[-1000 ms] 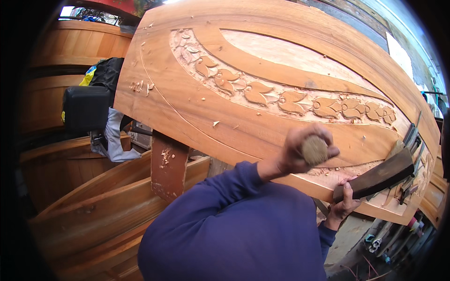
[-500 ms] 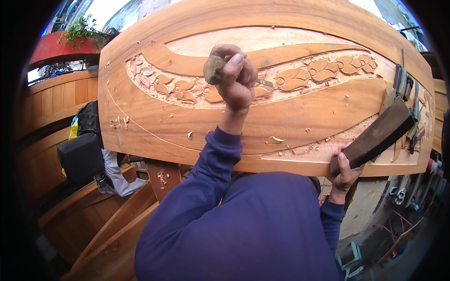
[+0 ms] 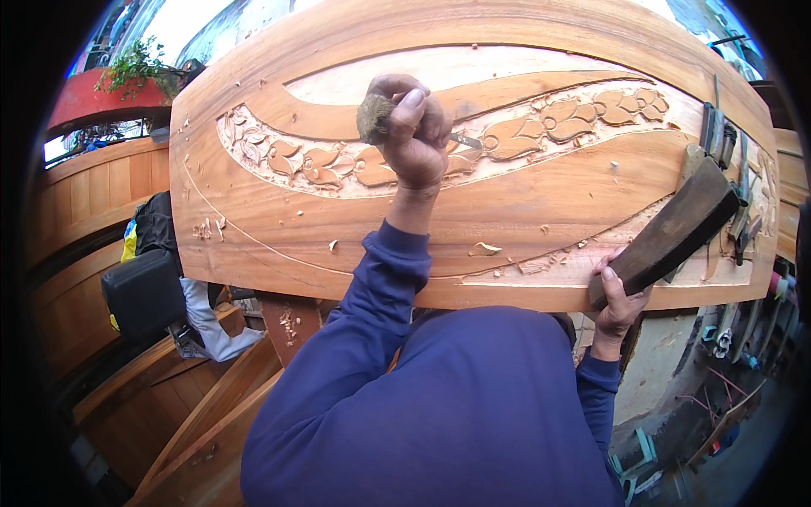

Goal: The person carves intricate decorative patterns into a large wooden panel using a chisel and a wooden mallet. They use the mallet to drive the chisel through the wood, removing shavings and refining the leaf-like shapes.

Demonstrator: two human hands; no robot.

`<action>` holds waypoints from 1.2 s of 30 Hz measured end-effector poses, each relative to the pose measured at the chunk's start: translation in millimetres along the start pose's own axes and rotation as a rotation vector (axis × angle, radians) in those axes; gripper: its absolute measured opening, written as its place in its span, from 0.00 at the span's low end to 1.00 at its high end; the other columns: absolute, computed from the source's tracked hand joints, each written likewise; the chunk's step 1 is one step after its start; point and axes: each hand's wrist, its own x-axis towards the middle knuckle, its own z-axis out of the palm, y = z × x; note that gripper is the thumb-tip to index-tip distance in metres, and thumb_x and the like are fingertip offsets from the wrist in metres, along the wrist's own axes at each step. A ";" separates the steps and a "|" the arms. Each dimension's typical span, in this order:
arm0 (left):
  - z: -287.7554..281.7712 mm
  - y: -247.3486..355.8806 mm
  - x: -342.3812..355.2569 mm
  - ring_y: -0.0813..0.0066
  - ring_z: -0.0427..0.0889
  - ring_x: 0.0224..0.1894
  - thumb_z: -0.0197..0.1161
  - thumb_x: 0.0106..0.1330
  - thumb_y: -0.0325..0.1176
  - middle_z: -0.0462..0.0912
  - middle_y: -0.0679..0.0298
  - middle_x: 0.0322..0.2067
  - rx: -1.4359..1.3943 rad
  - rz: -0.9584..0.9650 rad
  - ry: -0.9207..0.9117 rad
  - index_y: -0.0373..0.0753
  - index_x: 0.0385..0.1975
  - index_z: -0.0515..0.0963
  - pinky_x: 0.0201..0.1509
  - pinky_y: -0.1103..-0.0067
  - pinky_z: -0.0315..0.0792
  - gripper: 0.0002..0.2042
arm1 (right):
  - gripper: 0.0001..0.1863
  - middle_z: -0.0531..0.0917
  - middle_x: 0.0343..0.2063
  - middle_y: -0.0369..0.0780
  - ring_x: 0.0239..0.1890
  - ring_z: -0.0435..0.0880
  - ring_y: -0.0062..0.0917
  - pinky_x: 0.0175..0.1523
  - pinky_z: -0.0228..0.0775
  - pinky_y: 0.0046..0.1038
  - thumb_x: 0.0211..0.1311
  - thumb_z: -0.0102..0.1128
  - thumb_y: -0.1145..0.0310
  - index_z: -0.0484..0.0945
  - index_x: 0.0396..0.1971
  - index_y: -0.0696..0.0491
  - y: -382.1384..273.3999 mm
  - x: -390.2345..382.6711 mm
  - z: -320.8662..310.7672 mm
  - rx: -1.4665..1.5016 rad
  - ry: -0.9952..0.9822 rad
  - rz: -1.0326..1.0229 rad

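Left hand (image 3: 412, 131) gripping chisel (image 3: 373, 119) above carved board (image 3: 355, 232), fingers curling tight around handle. Butt jutting left, blade (image 3: 466, 141) pointing right and slightly back toward wearer, long axis running more left-right than fore-and-aft, over flower band (image 3: 515, 137) (whether tip is touching wood, cannot tell). Right hand (image 3: 618, 304) clasping near end of dark mallet (image 3: 672, 230) at board's front edge, mallet slanting rightward and away. Chisel sitting left of right fingers and farther out, well apart; left hand nearer, holding it.

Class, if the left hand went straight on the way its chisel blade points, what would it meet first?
Likely the chisel would meet the carved flower just right of its tip; depth is unclear.
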 end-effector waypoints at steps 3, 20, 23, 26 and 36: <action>-0.4 -1.3 -1.0 0.84 0.56 0.12 0.59 0.65 0.32 0.62 0.72 0.13 0.015 0.001 0.034 0.40 0.36 0.72 0.13 0.83 0.55 0.05 | 0.22 0.81 0.39 0.41 0.38 0.83 0.27 0.48 0.78 0.31 0.56 0.68 0.76 0.74 0.51 0.58 0.0 -0.7 0.0 0.004 0.007 0.006; 26.6 -0.7 -3.7 0.89 0.62 0.14 0.63 0.71 0.34 0.70 0.71 0.18 0.274 -0.043 -0.048 0.35 0.36 0.75 0.14 0.85 0.55 0.08 | 0.28 0.80 0.37 0.47 0.36 0.81 0.30 0.46 0.76 0.31 0.63 0.61 0.65 0.71 0.59 0.64 -175.8 97.9 38.4 0.006 -0.214 -0.678; 26.5 -14.4 -3.9 0.90 0.69 0.17 0.64 0.72 0.35 0.76 0.70 0.23 0.297 0.036 -0.075 0.35 0.40 0.77 0.15 0.86 0.59 0.09 | 0.26 0.82 0.43 0.50 0.44 0.83 0.38 0.56 0.76 0.38 0.66 0.60 0.65 0.73 0.60 0.64 -240.4 123.3 67.5 0.376 -0.357 -0.788; 38.8 -15.9 -3.7 0.88 0.72 0.18 0.64 0.71 0.29 0.78 0.69 0.23 0.412 0.085 -0.134 0.34 0.37 0.79 0.17 0.84 0.64 0.05 | 0.25 0.83 0.50 0.50 0.52 0.83 0.44 0.60 0.74 0.43 0.64 0.65 0.73 0.74 0.61 0.58 -188.0 132.1 90.0 -0.199 -0.166 -1.033; 37.5 -15.9 -20.6 0.55 0.88 0.31 0.68 0.59 0.21 0.86 0.54 0.29 0.623 0.324 -0.039 0.34 0.39 0.77 0.36 0.69 0.81 0.10 | 0.49 0.80 0.34 0.41 0.34 0.85 0.35 0.41 0.80 0.38 0.50 0.66 0.84 0.67 0.75 0.35 -155.5 96.7 94.6 -1.207 -0.552 -1.128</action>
